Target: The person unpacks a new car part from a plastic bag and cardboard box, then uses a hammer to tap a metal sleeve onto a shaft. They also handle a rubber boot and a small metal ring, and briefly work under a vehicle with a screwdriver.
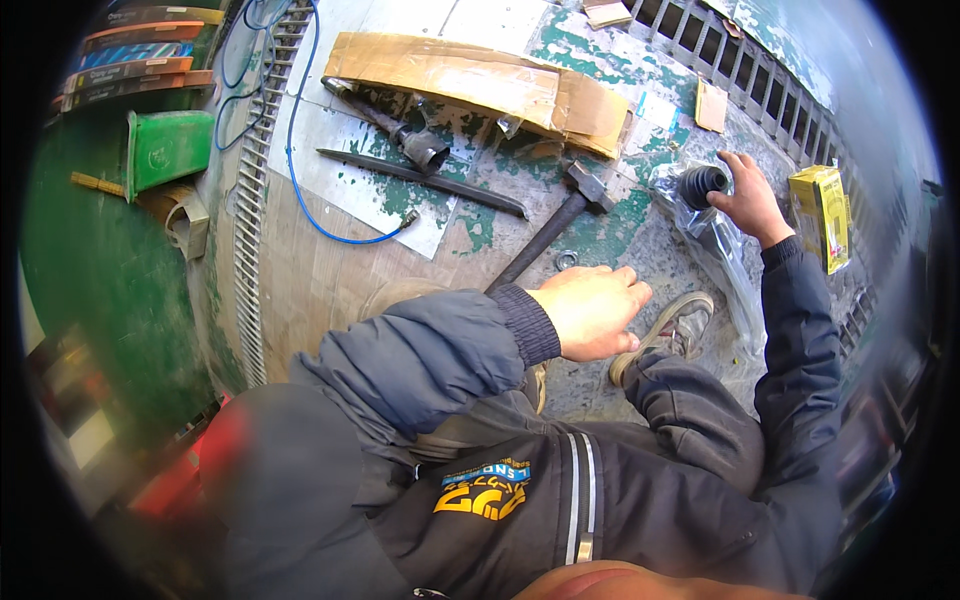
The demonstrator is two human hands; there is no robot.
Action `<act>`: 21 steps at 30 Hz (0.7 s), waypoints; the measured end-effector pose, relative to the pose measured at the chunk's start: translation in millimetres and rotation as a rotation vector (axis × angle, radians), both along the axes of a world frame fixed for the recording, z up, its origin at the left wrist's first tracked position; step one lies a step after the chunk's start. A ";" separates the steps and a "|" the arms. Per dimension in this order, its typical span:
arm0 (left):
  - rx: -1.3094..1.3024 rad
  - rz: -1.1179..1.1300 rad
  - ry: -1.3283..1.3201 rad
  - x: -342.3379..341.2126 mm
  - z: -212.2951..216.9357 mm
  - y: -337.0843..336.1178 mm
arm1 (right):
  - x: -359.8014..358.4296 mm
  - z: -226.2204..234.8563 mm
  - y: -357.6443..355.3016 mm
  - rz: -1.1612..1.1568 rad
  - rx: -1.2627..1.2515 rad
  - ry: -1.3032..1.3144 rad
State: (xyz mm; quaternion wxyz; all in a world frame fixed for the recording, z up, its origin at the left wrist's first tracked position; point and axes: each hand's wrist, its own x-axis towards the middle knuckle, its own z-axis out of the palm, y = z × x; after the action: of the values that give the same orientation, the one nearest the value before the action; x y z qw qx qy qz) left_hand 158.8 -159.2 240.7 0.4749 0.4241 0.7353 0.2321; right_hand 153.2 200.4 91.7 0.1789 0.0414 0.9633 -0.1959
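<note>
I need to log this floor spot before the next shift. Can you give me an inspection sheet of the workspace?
Surface: concrete floor, worn green paint, metal sheet.
Job's things: black rubber boot on a clear plastic bag.
Clutter: hammer, steel bar, shaft, cardboard, yellow box, green bin.
Grippers: right hand touches the boot; left hand open, empty, above the hammer handle.
Cables: blue cable trails across the sheet.
Surroundings: floor grates, stacked boxes.

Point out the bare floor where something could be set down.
Free: the brown floor between the blue cable and the left hand. Crowded: around the hammer, long bar, cardboard and the rubber boot at the right hand.
</note>
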 end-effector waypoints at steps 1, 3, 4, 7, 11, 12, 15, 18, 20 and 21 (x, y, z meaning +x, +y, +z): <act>0.008 0.003 0.007 0.4 -0.3 -0.8 | -0.6 0.3 -0.4 -0.005 -0.012 0.012; 0.022 0.006 0.012 1.2 -2.0 -1.6 | -2.4 5.5 -0.9 0.013 -0.013 0.027; 0.027 0.005 0.013 1.6 -3.2 -1.5 | -3.0 11.9 -0.7 0.011 -0.020 0.037; 0.056 0.017 0.017 2.0 -6.6 -0.1 | -1.6 44.0 -1.0 0.003 -0.064 0.080; 0.057 -0.014 0.019 -3.7 -9.3 6.8 | 16.7 123.2 10.1 -0.105 -0.260 0.095; 0.068 -0.012 0.017 -6.5 -9.3 9.5 | 23.8 145.0 14.4 -0.183 -0.276 0.074; 0.051 -0.056 0.017 -16.2 -6.7 19.7 | 48.4 207.2 19.6 -0.410 -0.538 0.113; 0.029 -0.119 0.013 -23.0 -1.5 29.4 | 70.0 263.2 -2.3 -0.474 -0.611 0.145; 0.033 -0.115 -0.015 -25.9 1.0 30.6 | 80.4 291.4 -38.9 -0.420 -0.554 0.212; 0.031 -0.114 -0.023 -25.4 2.4 32.3 | 86.5 304.5 -62.6 -0.417 -0.515 0.206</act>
State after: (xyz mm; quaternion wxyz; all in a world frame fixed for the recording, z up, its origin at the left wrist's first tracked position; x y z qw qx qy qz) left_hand 133.5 -126.9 243.1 0.4894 0.4700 0.7006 0.2209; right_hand 239.7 137.8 396.2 0.0412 0.1708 0.8660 -0.4681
